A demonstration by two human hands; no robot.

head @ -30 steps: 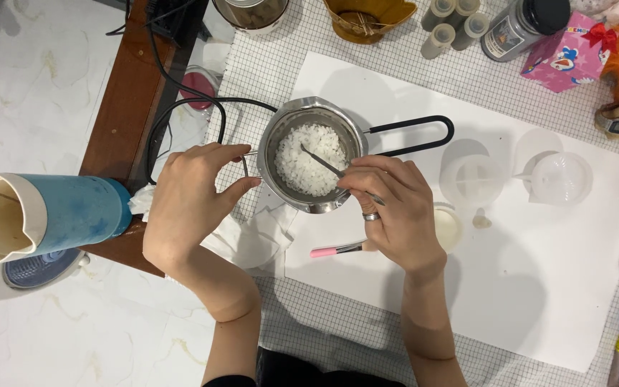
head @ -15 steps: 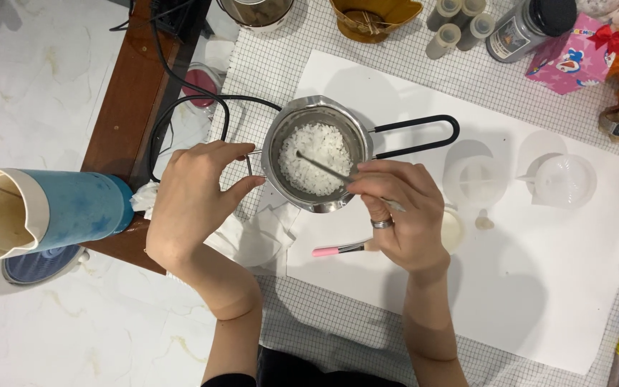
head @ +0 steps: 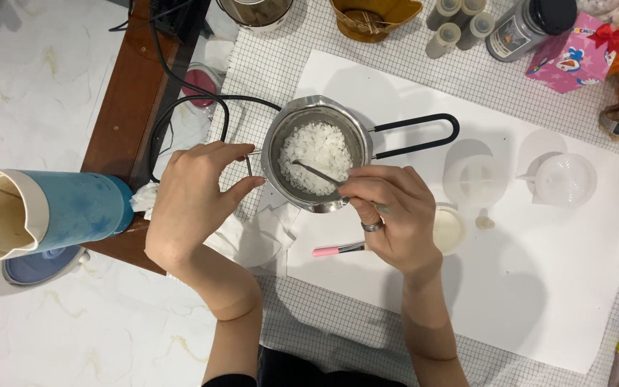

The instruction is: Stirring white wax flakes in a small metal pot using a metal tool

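Surface [head: 266, 64]: a checked mat with a large white sheet [head: 553, 287] over it, which seems laid there to catch spills around the pot
Kettle [head: 44, 211]: pale blue electric one, lid open, on its base at the left edge, well apart from the pot, spout turned left
Left hand [head: 195, 204]: just left of the pot, thumb and forefinger brought together on the thin wire hook [head: 248, 163] at the pot's left rim; this looks like a steadying hold so the pot does not turn while it is stirred
Right hand [head: 392, 211]: at the pot's near right rim, fingers clamped on a thin metal stirrer [head: 317, 173], a ring on one finger; the tip slants down into the flakes, a fit angle for stirring
Melting pot [head: 317, 154]: small steel one with a black loop handle pointing right, standing in the middle of the surface at the sheet's left edge, between the two hands
White flakes [head: 313, 147]: waxy bits heaped in the pot's bottom, still loose and solid
Clear cups [head: 564, 179]: two set to the right, away from the hands
Pink pen [head: 338, 250]: lying just near of the pot, under the right hand
Change since a second ago: pot, hands and stirrer sit almost as they did; the stirrer tip has shifted only slightly among the flakes, and the left hand's pinch holds as before
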